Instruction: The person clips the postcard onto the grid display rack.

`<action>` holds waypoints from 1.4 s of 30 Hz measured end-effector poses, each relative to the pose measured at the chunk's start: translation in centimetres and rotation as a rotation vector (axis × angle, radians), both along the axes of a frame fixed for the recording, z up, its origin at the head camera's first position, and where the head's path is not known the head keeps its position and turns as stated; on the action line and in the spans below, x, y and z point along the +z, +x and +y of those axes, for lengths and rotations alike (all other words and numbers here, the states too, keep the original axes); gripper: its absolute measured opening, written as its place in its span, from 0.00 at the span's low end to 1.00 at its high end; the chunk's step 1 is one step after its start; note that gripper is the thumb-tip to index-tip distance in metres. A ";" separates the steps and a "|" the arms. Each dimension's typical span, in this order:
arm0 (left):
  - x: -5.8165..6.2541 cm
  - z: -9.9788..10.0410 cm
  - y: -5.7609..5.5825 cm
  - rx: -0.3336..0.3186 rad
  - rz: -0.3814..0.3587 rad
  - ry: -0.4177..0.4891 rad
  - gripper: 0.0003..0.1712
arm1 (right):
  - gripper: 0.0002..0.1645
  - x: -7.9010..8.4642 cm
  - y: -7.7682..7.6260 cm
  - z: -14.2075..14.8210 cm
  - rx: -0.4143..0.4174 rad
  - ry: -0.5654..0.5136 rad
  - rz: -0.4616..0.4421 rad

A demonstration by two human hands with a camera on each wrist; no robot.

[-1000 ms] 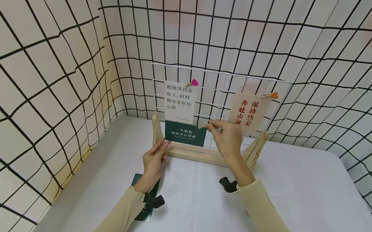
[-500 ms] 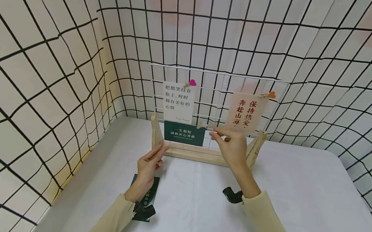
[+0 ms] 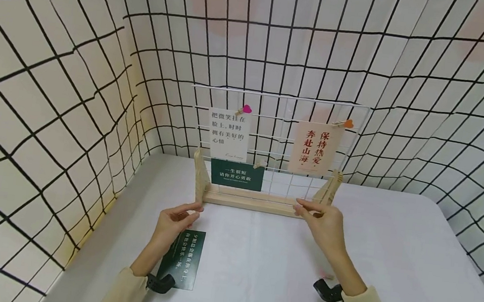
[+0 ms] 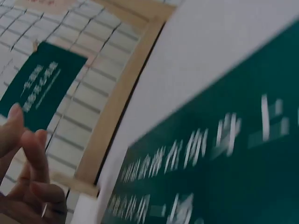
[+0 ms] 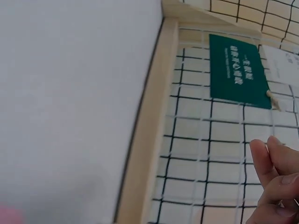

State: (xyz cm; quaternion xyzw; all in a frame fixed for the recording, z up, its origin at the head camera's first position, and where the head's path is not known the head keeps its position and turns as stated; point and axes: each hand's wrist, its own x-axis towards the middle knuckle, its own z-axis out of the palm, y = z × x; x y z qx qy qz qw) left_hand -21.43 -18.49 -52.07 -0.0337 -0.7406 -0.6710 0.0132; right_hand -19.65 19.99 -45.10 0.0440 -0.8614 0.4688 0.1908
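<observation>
My left hand (image 3: 172, 225) hovers by the upper end of a loose dark green card (image 3: 191, 260) lying on the table, its fingers loosely bent with nothing in them. Over by the right part of the wooden base, my right hand (image 3: 325, 225) holds nothing; thumb and forefinger are near each other in the right wrist view. Between the hands, a second green card (image 3: 239, 176) hangs low on a white wire rack (image 3: 282, 148). A small pale clothespin (image 3: 260, 164) sits at its top right edge.
Above the hanging green card is a white card (image 3: 228, 137) with a pink heart clip (image 3: 247, 108). A pale pink card (image 3: 314, 149) hangs at right under an orange clip (image 3: 348, 124). Black grid panels (image 3: 290, 44) stand behind. A small pink thing (image 3: 324, 274) lies near the right wrist.
My right hand has let go of the clothespin and moved down and right. The left hand has left the hanging card and moved down and left. The green card stays hanging.
</observation>
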 end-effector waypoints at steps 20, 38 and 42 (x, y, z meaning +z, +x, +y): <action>-1.3 -6.8 -0.9 -0.243 0.093 -0.368 0.18 | 0.25 -7.0 7.0 8.3 -0.072 -0.064 -0.426; -0.7 -7.9 -1.2 -0.296 0.052 -0.492 0.20 | 0.30 -8.4 8.4 9.7 -0.045 -0.090 -0.572; -0.8 -8.1 -1.1 -0.307 0.060 -0.500 0.21 | 0.27 -8.4 8.4 9.5 -0.019 -0.046 -0.571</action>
